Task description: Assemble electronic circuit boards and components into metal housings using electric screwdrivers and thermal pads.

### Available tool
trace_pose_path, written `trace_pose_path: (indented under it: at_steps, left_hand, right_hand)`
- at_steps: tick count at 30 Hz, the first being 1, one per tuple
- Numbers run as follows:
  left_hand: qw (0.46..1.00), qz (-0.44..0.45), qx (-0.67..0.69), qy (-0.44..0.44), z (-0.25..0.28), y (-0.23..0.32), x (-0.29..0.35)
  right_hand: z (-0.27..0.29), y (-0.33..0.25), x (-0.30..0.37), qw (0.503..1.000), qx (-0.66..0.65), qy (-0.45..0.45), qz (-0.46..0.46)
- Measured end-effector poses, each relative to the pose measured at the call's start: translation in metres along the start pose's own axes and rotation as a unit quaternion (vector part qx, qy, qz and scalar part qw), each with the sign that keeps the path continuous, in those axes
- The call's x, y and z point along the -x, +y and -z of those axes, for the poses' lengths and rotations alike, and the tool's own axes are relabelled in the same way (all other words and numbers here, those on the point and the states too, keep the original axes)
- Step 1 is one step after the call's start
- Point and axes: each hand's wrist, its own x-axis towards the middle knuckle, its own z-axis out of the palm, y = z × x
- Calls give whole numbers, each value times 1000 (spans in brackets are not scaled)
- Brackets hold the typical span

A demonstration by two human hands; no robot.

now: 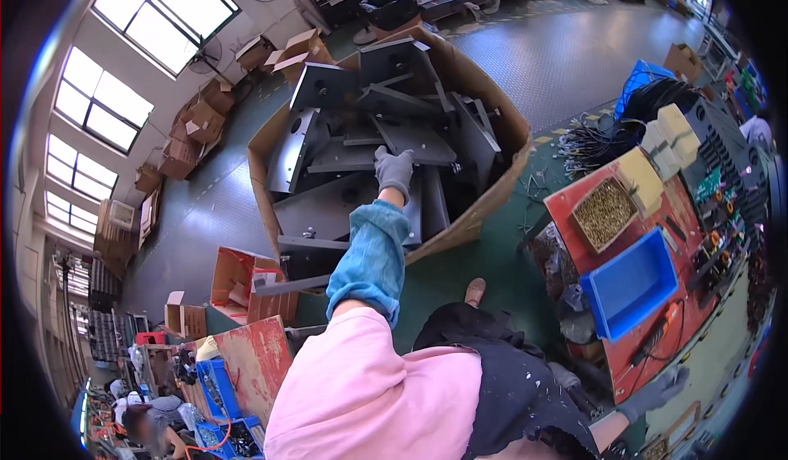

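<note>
Carton (492,91), far centre: open, piled with dark metal panels (417,140). Table (574,251), right: red top. Blue bin (632,286): on table. Left hand (394,170), grey-gloved: at a central panel, fingers bent, grip undeterminable. Right hand (657,392), grey-gloved: near right, beside table, fingers extended, unladen.

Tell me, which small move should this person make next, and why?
Probably close the left hand on the dark metal panel before it: whether it grips is unclear, and the right hand is away from the carton, beside the red bench.
</note>
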Motion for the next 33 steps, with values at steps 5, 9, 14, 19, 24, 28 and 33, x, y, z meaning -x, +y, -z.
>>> trace_pose_path:
  at_steps: [5,9,14,19,24,28,33]
  left_hand:
    - [915,121,333,-194,-39,-58,-88]
    - [805,243,498,-212,29,23,-62]
    - [738,302,580,-168,109,45,-19]
    - [744,186,559,-315,181,58,62]
    - [669,207,581,-414,221,36,117]
    - [942,-239,-136,-194,270,30,118]
    - [788,-307,-520,-117,286,-47,60]
  right_hand:
    - [-119,-125,31,968,-142,-176,105]
    - [-176,-226,71,926,-207,-297,107]
    - [-238,-318,98,819,-252,-437,272]
    - [-267,-384,109,712,-241,-394,528]
    - [-245,-393,96,581,-362,-390,615]
    - [-237,-368,66,612,-402,-388,559]
    - [-252,-321,30,719,-457,-363,378]
